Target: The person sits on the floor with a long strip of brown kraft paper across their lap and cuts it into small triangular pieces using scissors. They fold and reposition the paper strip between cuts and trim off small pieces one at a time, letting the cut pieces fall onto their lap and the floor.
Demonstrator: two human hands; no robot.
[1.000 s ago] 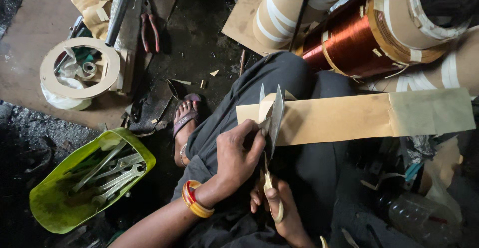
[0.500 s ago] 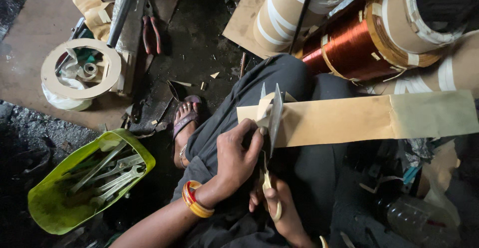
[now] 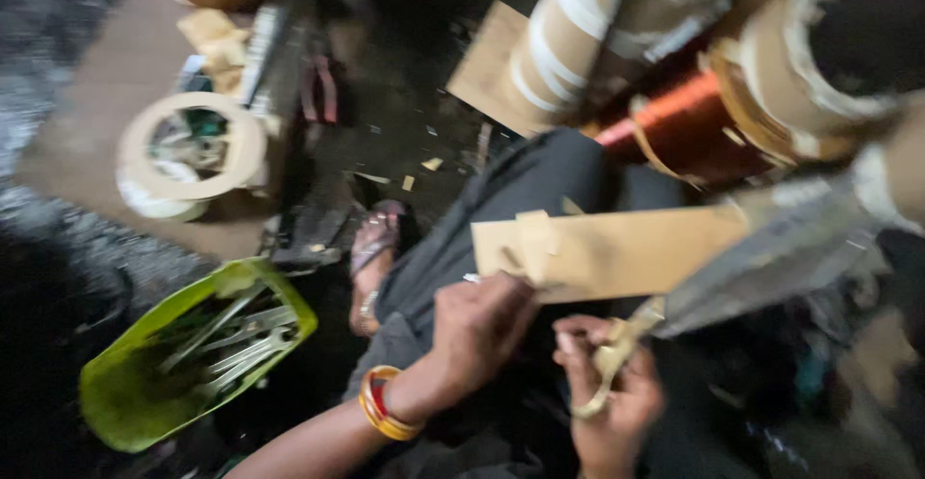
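Note:
The view is blurred by motion. My left hand (image 3: pixel 479 332), with red and yellow bangles on the wrist, pinches the left end of a long tan paper strip (image 3: pixel 626 252) held over my lap. My right hand (image 3: pixel 609 397) grips the tape-wrapped handles of large scissors (image 3: pixel 742 269). Their grey blades point up and to the right, lying along the strip's lower right edge. A small folded flap of paper sticks up near the strip's left end.
A wound copper coil (image 3: pixel 689 127) with paper-wrapped parts stands at the upper right. A green tray (image 3: pixel 120 397) with metal tools lies at the lower left. A wide tape roll (image 3: pixel 154 137), red-handled pliers (image 3: pixel 318 89) and my sandalled foot (image 3: pixel 373 257) are on the dark floor.
The scissors, upright across the strip's left end before, now lie tilted to the right along it. My right hand has shifted right. The view has swung and blurred.

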